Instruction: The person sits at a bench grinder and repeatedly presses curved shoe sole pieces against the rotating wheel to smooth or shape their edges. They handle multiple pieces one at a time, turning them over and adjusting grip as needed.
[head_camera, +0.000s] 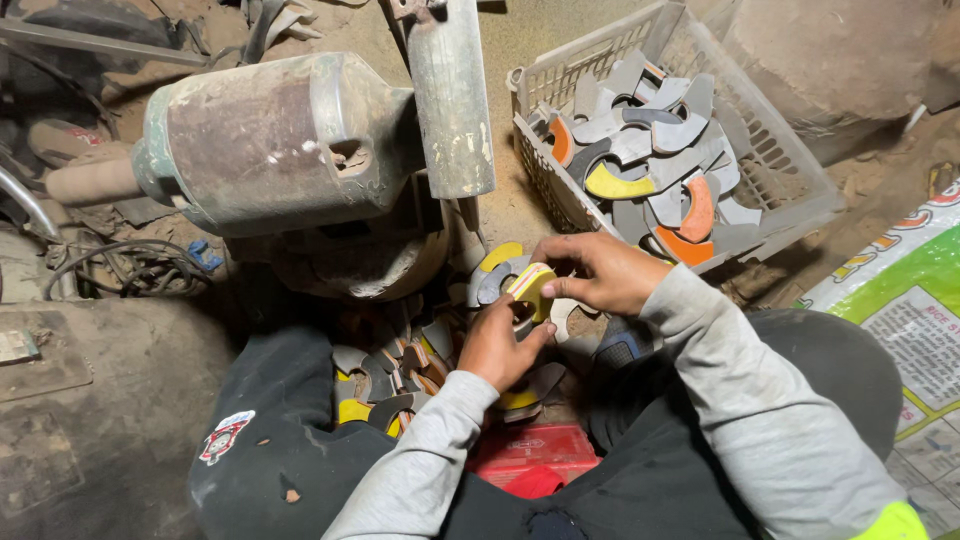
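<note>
A yellow-edged curved piece (531, 284) is pinched between both hands just in front of the grimy machine housing (270, 140): the right hand (600, 272) is curled over its top edge with fingertips clenched on it, and the left hand (495, 345) is closed on its lower edge from beneath. Little free room is left around the hands, since a heap of grey, yellow and orange curved pieces (400, 375) is packed below the housing, between the knees. To the right of the housing, a white plastic basket (790, 165) is set, filled with more such pieces, its near rim close beside the right hand. A red box (535, 450) is seen below the heap. The floor around the housing is dusty earth, with cables (120, 265) lying to its left.
</note>
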